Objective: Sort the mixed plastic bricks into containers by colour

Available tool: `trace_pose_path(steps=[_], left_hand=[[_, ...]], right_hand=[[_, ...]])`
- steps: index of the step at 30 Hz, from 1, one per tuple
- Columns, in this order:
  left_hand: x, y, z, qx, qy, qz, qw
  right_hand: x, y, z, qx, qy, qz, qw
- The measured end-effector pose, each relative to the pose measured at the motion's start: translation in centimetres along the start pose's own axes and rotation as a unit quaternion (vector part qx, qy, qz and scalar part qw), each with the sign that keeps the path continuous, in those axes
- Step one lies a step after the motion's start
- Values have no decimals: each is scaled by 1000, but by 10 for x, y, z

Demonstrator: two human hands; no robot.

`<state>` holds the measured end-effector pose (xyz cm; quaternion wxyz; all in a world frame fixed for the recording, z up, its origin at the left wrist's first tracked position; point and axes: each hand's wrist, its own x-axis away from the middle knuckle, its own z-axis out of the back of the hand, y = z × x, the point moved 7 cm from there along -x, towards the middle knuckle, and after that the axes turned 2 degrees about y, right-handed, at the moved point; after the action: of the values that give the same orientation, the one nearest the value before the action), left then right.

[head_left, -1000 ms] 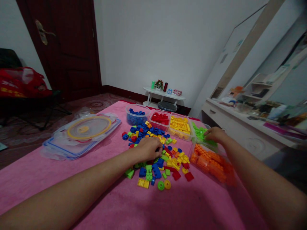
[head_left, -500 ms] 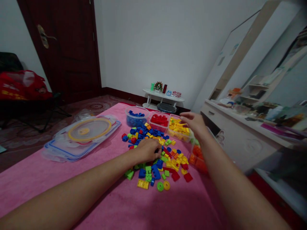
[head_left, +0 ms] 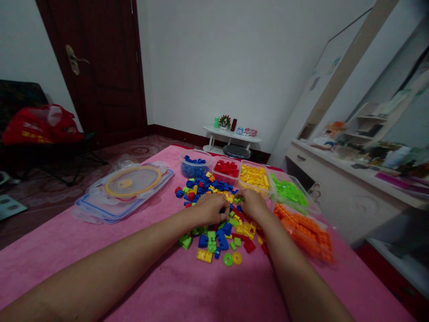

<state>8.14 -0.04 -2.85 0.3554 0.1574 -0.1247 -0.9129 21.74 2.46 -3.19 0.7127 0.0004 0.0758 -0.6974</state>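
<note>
Now the left hand point(head_left: 211, 209) and right hand point(head_left: 250, 203) curl, fingers bent, into the brick pile point(head_left: 219, 237); any pinch is hidden. A hasty sweep could scatter bricks rightward.

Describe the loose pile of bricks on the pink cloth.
The loose pile of bricks is a flat scatter of small plastic pieces, blue, yellow, red, green and a few orange, plus two round ring pieces at its near edge. It lies on the pink cloth, before the clear tubs. The left hand and right hand rest on its middle.
</note>
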Motion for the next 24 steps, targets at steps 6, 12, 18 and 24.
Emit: trace_pose_path(steps=[6,12,18,24], left_hand=[[-9,-15,11,193,0,-26,981],[-12,-52,39,118,54,42,991],[-7,-69,40,77,-15,79,994],[13,-59,39,82,-213,42,973]], right_hand=[[5,-1,3,-2,0,-8,1000],[7,-10,7,4,-6,7,1000],[12,-19,7,24,3,11,1000],[12,-21,38,-23,66,15,997]])
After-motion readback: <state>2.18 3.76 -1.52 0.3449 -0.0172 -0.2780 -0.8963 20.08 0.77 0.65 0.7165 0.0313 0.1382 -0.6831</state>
